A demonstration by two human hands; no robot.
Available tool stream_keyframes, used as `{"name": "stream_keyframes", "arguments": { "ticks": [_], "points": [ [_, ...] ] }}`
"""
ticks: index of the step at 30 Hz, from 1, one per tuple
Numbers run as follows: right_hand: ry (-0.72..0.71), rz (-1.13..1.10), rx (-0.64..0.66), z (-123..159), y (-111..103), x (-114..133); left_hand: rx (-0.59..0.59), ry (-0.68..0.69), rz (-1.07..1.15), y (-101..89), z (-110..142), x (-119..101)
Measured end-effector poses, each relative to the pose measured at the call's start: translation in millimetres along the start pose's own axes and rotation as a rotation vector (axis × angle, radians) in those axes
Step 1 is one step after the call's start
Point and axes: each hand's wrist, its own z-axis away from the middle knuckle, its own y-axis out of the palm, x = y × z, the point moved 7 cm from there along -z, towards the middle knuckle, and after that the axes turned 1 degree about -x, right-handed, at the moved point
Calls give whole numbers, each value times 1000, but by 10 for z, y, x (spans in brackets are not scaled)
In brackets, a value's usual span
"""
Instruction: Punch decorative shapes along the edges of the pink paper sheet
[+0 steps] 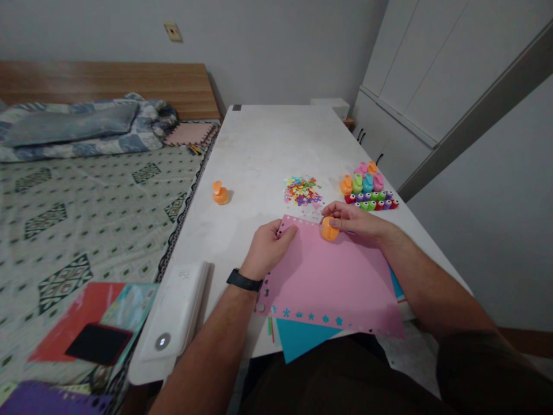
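Note:
A pink sheet of paper lies tilted in front of me, with small shaped holes along its left, bottom and part of its top edge. My left hand grips its upper left corner, thumb on top. An orange craft punch sits over the sheet's top edge, and my right hand is closed around it with the thumb pressed on it. Blue paper shows beneath the pink sheet. Just beyond lies a heap of colourful paper cutouts.
Several colourful punches stand in rows at the right, small red, purple and green ones nearest. Another orange punch stands alone at the left. A white laminator-like device occupies the table's left edge. A dark phone rests on folders on the bed.

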Motion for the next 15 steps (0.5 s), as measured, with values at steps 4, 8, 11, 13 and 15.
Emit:
{"name": "stream_keyframes", "arguments": {
  "ticks": [4,8,11,13,15],
  "points": [
    [-12,19,-6,4,-9,-2,1,11,-5,0,3,1],
    [-25,45,3,-4,-10,-7,1,27,-34,1,2,-2],
    [-23,42,4,-6,-6,-6,-7,28,-39,-6,2,-10],
    [-22,25,-6,-3,-8,-4,-13,25,-40,-10,5,-14],
    [-23,2,-10,1,-8,-5,-18,23,-33,-10,9,-17]
  ]
}}
